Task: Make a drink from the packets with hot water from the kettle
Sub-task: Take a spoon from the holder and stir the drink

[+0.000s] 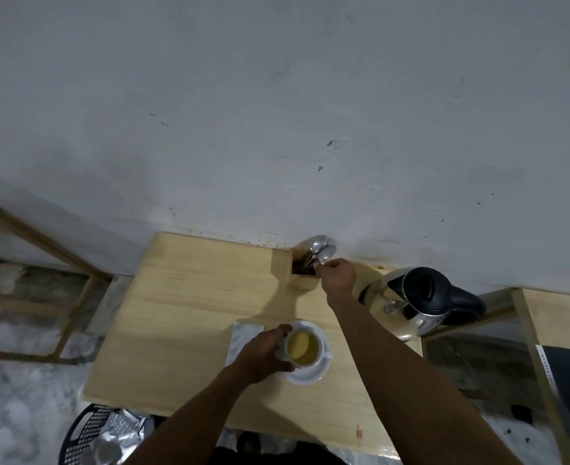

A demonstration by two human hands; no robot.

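Observation:
A white cup (pixel 305 347) holding yellowish liquid stands on a white saucer (pixel 310 375) on the wooden table (pixel 183 313). My left hand (pixel 265 352) wraps around the cup's left side. My right hand (pixel 337 276) reaches to the wooden cutlery box (pixel 305 271) at the table's back edge, fingers pinched on the handle of a metal spoon (pixel 325 255). Other spoons stand in the box. The steel kettle (pixel 417 302) with a black lid and handle sits at the back right. No packets are visible on the table.
A grey wall rises right behind the table. A black mesh basket (pixel 85 434) with silvery wrappers sits on the floor at the lower left. Wooden frames stand to the left and right. A small red item (pixel 359 432) lies near the table's front edge.

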